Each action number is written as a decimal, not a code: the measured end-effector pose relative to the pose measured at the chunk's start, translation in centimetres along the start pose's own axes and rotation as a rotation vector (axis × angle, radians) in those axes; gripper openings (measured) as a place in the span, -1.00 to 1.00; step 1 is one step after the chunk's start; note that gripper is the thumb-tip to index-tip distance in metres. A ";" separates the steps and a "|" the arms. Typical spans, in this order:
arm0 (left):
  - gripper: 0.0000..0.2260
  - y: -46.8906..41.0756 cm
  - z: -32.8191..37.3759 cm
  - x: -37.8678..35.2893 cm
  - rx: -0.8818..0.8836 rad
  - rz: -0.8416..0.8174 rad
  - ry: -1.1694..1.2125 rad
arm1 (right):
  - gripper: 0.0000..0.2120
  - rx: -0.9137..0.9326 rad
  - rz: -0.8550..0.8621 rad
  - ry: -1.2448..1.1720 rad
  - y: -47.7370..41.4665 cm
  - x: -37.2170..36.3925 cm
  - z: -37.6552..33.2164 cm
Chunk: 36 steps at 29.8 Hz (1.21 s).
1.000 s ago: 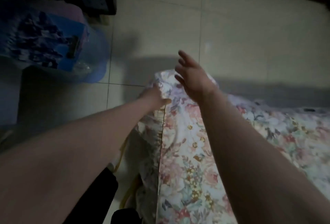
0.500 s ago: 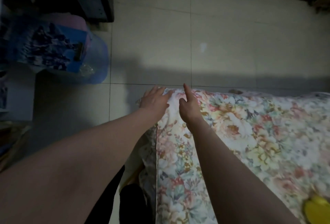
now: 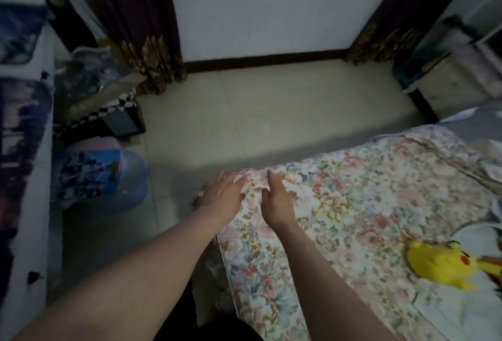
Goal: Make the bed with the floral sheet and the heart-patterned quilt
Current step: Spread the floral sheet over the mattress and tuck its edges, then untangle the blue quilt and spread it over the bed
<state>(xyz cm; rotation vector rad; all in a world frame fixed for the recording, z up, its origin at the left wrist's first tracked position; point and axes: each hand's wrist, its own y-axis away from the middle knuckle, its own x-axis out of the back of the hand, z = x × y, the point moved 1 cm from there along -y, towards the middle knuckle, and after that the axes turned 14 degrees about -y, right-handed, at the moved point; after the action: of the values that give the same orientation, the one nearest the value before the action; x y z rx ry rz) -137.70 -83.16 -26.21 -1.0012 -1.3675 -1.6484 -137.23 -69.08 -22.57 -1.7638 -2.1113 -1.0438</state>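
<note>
The floral sheet (image 3: 353,204) covers the bed on the right and drapes over its near-left corner. My left hand (image 3: 221,196) lies flat with straight fingers on the sheet right at that corner. Just to its right, my right hand (image 3: 277,202) rests palm down on the sheet with its fingers stretched forward. A small ridge of cloth stands between the two hands. No heart-patterned quilt is in view; a pale cloth (image 3: 461,308) lies at the bed's right side.
A yellow plush toy (image 3: 445,264) lies on the bed at the right. A blue plastic container (image 3: 108,183) stands on the tiled floor (image 3: 271,123) to the left, behind it a checkered-topped dark box (image 3: 116,117). Dark curtains (image 3: 141,28) hang at the back wall.
My view has lifted, showing the wall, curtains and plush toy. Both hands came down from the raised corner and now lie flat on the sheet there, the right hand's fingers spread.
</note>
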 end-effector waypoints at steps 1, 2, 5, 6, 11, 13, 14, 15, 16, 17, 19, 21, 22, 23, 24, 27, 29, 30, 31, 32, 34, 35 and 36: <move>-0.53 0.8 1.0 1.3 -0.039 0.013 -0.022 | -0.52 0.036 0.039 0.014 1.3 1.3 -0.3; -0.53 1.2 1.6 1.9 -0.063 0.023 -0.041 | -0.52 0.052 0.061 0.034 2.3 2.0 -0.4; -0.53 2.0 3.2 3.4 -0.116 0.038 -0.104 | -0.48 0.075 0.127 0.109 4.5 4.1 -0.2; -0.53 2.2 3.9 3.8 -0.136 0.047 -0.116 | -0.44 0.088 0.167 0.130 5.2 4.8 0.1; -0.53 2.5 9.5 6.7 -0.252 0.058 -0.181 | -0.45 -0.007 0.279 0.215 8.4 8.9 3.3; -0.54 2.1 12.2 8.0 -0.332 0.077 -0.216 | -0.27 -0.055 0.361 0.216 9.4 10.4 4.7; -0.54 2.0 12.7 8.1 -0.349 0.084 -0.215 | -0.25 -0.088 0.374 0.223 9.7 10.6 5.2; -0.53 1.6 14.0 8.8 -0.385 0.100 -0.234 | -0.33 -0.130 0.405 0.206 10.0 11.5 5.9; -0.53 1.6 14.6 9.0 -0.400 0.109 -0.221 | -0.43 -0.172 0.389 0.205 10.2 11.9 6.5; -0.53 1.3 15.3 9.2 -0.435 0.123 -0.230 | -0.47 -0.207 0.406 0.204 10.5 12.3 7.0; -0.53 0.2 16.3 9.7 -0.541 0.122 -0.226 | -0.47 -0.298 0.488 0.199 10.7 13.0 7.9; -0.53 -1.8 16.5 10.7 -0.629 0.110 -0.250 | -0.47 -0.392 0.577 0.163 10.2 13.5 8.0; -0.53 -2.9 16.6 11.5 -0.687 0.115 -0.259 | -0.47 -0.452 0.635 0.126 10.0 13.7 7.9; -0.53 -3.1 16.6 11.8 -0.695 0.112 -0.263 | -0.46 -0.476 0.643 0.136 10.3 13.9 8.2; -0.54 -3.9 16.5 12.3 -0.732 0.113 -0.278 | -0.47 -0.510 0.672 0.131 10.2 14.1 7.7; -0.55 -6.2 16.2 14.3 -0.846 0.109 -0.342 | -0.47 -0.632 0.736 0.108 10.0 13.9 5.8; -0.55 -7.5 16.5 16.1 -0.911 0.112 -0.369 | -0.47 -0.704 0.779 0.109 9.9 14.2 4.4; -0.55 -8.0 16.8 17.0 -0.945 0.114 -0.390 | -0.47 -0.722 0.804 0.103 9.9 14.3 3.8; -0.55 -8.4 17.2 17.8 -0.973 0.115 -0.405 | -0.46 -0.745 0.812 0.108 10.1 14.4 3.0; -0.54 -8.7 17.6 18.4 -0.992 0.117 -0.419 | -0.46 -0.765 0.816 0.115 10.4 14.4 2.4; -0.53 -9.2 18.6 19.5 -1.029 0.133 -0.433 | -0.45 -0.768 0.838 0.140 10.7 14.8 2.2; -0.53 -9.2 19.7 19.8 -1.067 0.156 -0.426 | -0.45 -0.777 0.866 0.179 11.2 15.3 2.0; -0.53 -9.6 20.2 20.2 -1.082 0.173 -0.429 | -0.44 -0.782 0.880 0.200 11.4 15.8 1.6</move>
<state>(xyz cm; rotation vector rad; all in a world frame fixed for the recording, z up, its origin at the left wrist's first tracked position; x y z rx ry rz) -152.59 -63.24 -9.19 -2.0998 -0.4873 -2.1184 -130.54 -55.31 -10.48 -2.3757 -0.6113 -1.7082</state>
